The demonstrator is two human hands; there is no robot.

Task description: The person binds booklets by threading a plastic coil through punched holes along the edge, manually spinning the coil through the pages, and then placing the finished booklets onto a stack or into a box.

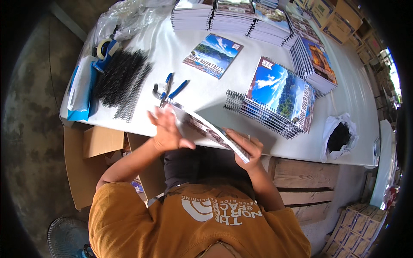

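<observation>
At the near edge of the table, between both hands: a loose sheaf of printed pages, tilted, far long side down on the tabletop, near side lifted toward the body. Left hand spread flat against the sheaf's left end, fingers splayed, pressing rather than gripping. Right hand clasped round the sheaf's right corner, fingers curled over the edge.

Just beyond the sheaf's left end, close to touching it: blue-handled pliers. Farther left of the sheaf, a heap of black spiral coils. Beyond and right of the sheaf, a stack of wire-bound notebooks. Well beyond the sheaf, a single landscape-cover notebook. Below and left of the sheaf, under the table, an open cardboard box.

Likely trouble, judged from this hold:
- Only an open palm at the left end, so probably a fanning or sliding of pages out of square with any further tilt.
- Near side partly past the table edge, hence a possible spill of sheets toward the box.
- Pliers close enough for a knock or a creased corner on a forward push.

Cannot tell whether the page edges sit flush.
</observation>
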